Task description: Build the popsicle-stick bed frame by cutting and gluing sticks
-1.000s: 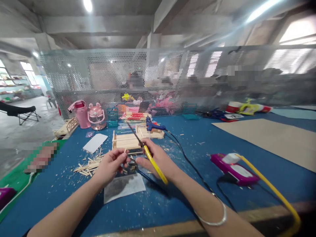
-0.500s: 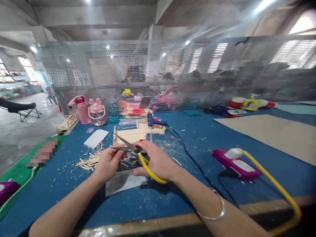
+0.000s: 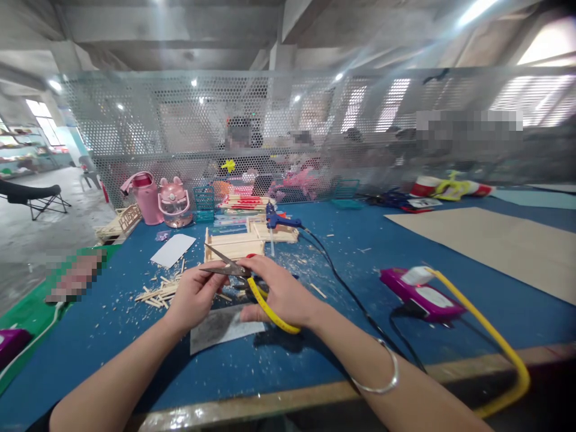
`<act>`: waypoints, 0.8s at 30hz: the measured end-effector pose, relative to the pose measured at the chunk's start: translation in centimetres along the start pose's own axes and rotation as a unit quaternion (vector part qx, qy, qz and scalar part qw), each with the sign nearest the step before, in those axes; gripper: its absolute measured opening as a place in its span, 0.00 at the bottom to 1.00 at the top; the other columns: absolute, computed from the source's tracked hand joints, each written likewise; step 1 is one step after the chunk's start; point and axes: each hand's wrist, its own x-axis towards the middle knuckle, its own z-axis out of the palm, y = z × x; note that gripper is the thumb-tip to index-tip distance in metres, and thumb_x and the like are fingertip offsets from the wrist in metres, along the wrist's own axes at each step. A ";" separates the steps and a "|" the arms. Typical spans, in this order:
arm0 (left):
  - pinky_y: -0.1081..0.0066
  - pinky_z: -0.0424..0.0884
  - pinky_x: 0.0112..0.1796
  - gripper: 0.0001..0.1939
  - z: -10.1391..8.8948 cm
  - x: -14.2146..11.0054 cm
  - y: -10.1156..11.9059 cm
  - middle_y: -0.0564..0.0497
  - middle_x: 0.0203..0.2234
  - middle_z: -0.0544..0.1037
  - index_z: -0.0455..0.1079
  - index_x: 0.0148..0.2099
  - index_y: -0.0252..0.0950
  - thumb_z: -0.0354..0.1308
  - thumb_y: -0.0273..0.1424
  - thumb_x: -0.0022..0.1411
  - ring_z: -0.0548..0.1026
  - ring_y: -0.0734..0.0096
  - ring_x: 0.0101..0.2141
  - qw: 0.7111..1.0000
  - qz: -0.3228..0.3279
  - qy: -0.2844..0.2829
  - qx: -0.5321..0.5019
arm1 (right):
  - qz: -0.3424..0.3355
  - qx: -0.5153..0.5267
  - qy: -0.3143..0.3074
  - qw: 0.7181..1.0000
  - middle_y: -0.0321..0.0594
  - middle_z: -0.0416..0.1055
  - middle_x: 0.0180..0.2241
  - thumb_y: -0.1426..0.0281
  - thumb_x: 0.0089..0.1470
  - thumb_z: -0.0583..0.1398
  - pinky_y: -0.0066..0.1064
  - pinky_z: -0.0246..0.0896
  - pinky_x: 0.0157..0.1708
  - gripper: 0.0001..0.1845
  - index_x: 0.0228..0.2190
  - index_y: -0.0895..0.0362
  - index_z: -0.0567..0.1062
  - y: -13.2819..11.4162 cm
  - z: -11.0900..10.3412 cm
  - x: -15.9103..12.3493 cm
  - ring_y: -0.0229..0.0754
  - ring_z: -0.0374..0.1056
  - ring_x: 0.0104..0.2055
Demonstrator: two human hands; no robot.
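Observation:
My right hand (image 3: 288, 294) is wrapped around yellow-handled scissors (image 3: 272, 311), their blades parted and pointing left. The blades lie over the fingertips of my left hand (image 3: 191, 295), which are pinched together. A thin wooden stick showed in that pinch a second earlier; the blades and fingers now mostly hide it. Below the hands is a grey-and-white sheet (image 3: 211, 333). To the left lie several cut wooden sticks (image 3: 157, 294), with crumbs scattered round. Just beyond my hands stands a small wooden stick structure (image 3: 234, 246).
A blue glue gun (image 3: 281, 221) stands behind the structure, its black cord trailing right. At right are a purple power strip (image 3: 423, 297) with a yellow cable and brown cardboard (image 3: 486, 246). A pink bottle (image 3: 148, 201) and pink jug (image 3: 174, 207) stand before the perforated metal screen (image 3: 180, 132).
The scissors have swung left, their blades have parted, and they now lie across my left fingertips. Over the last half second the hands have stayed nearly still while the view shifted slightly.

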 end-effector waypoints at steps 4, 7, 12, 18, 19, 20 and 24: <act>0.77 0.66 0.25 0.13 -0.2 0.0 0.1 0.50 0.22 0.74 0.72 0.31 0.32 0.50 0.34 0.59 0.68 0.77 0.22 0.998 0.025 0.009 0.050 | -0.003 0.006 0.010 1.000 0.49 0.65 0.46 0.51 0.34 0.65 0.41 0.56 0.48 0.42 0.49 0.58 0.65 0.0 0.1 0.0 0.49 0.61 0.48; 0.77 0.65 0.24 0.14 -0.3 -0.1 0.1 0.51 0.20 0.73 0.73 0.30 0.33 0.50 0.34 0.59 0.67 0.78 0.21 0.996 0.035 0.013 0.086 | 0.005 0.008 0.012 1.000 0.48 0.67 0.44 0.50 0.36 0.64 0.38 0.58 0.47 0.39 0.47 0.59 0.66 -0.3 0.2 0.0 0.48 0.63 0.46; 0.78 0.63 0.23 0.13 -0.4 -0.3 0.1 0.52 0.18 0.72 0.72 0.28 0.33 0.49 0.33 0.58 0.67 0.77 0.20 0.992 0.047 0.022 0.117 | 0.008 -0.003 0.011 1.000 0.47 0.69 0.42 0.49 0.40 0.61 0.34 0.59 0.43 0.35 0.45 0.58 0.68 -0.5 0.3 0.0 0.46 0.65 0.43; 0.77 0.63 0.24 0.15 -0.4 -0.1 0.5 0.52 0.18 0.71 0.69 0.26 0.32 0.49 0.35 0.59 0.67 0.77 0.21 0.994 0.026 0.019 0.104 | 0.027 -0.002 0.017 0.999 0.41 0.70 0.30 0.51 0.42 0.60 0.28 0.57 0.30 0.27 0.37 0.59 0.71 -0.4 0.7 0.1 0.40 0.64 0.30; 0.77 0.64 0.24 0.15 -0.4 0.0 0.6 0.53 0.19 0.71 0.70 0.27 0.32 0.49 0.35 0.59 0.67 0.77 0.21 0.995 0.018 0.015 0.093 | 0.035 0.018 0.018 0.999 0.39 0.69 0.27 0.52 0.44 0.60 0.27 0.56 0.28 0.24 0.35 0.59 0.71 -0.4 0.9 0.2 0.38 0.62 0.28; 0.77 0.64 0.25 0.14 -0.3 0.0 0.6 0.52 0.20 0.73 0.70 0.30 0.33 0.48 0.36 0.59 0.68 0.77 0.22 0.996 0.012 0.010 0.083 | 0.044 0.048 0.027 0.997 0.36 0.68 0.25 0.53 0.45 0.59 0.26 0.55 0.27 0.22 0.34 0.58 0.71 -0.5 1.1 0.3 0.36 0.61 0.26; 0.76 0.67 0.30 0.11 0.3 -0.1 0.8 0.51 0.29 0.78 0.72 0.38 0.36 0.51 0.34 0.58 0.72 0.74 0.27 0.993 0.029 -0.039 0.110 | 0.110 0.239 0.091 0.961 0.32 0.63 0.23 0.59 0.47 0.59 0.24 0.55 0.24 0.15 0.31 0.58 0.67 -1.0 2.1 0.7 0.32 0.58 0.23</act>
